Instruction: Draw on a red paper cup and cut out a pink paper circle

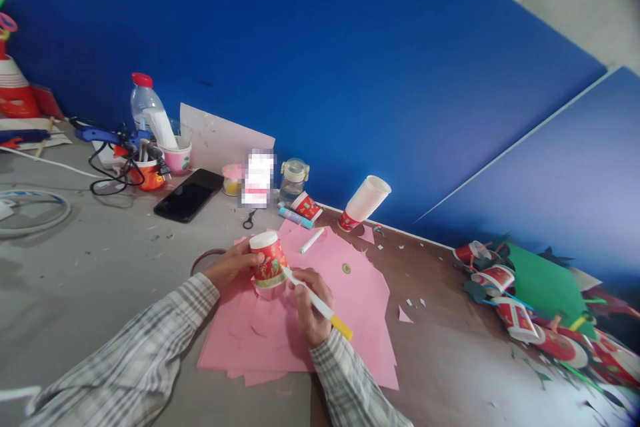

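My left hand [232,268] grips a red paper cup [269,260] from its left side, with the cup's white end facing up. In my right hand [313,303] is a white marker [316,300] with a yellow end. The marker's tip points at the cup's right side, near the lower edge; whether it touches cannot be told. Pink paper sheets [350,320] lie in a stack under both hands. On the sheets rest another white marker [313,240] and a small green round piece [347,268].
A leaning stack of paper cups [365,203], a glue stick [296,217] and a lidded jar [294,181] stand behind the paper. A black phone [189,195] and a glue gun [120,140] in a cup are left. Decorated cups [517,319] crowd the right.
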{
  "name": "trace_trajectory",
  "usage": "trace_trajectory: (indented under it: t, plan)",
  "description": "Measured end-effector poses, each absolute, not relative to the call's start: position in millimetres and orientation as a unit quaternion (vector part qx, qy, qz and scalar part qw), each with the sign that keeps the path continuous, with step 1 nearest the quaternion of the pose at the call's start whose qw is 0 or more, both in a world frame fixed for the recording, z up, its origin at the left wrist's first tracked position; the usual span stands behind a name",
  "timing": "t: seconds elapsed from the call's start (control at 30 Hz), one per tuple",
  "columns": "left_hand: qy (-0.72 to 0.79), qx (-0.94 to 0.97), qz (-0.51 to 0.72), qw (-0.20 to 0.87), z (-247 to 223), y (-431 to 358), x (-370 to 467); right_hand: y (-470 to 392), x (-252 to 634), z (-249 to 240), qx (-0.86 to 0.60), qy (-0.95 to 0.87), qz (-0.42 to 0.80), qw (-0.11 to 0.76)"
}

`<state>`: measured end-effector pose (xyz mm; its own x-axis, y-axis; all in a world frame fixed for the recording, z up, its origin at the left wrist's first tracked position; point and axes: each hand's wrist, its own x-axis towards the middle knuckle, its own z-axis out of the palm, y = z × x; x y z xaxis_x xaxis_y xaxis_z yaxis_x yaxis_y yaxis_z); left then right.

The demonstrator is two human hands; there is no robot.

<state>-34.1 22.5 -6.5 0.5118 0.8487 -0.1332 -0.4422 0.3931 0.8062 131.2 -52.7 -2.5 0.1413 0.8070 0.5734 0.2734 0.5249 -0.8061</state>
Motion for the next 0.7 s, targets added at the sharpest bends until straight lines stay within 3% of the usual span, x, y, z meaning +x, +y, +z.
trace_trajectory:
  t: [0.7]
  plan:
    - [0.307, 0.394, 0.405, 0.766, -11.9, 25.5, -35.2, -50.6, 127.7, 1.5, -0.488, -0.616, 0.188, 0.589]
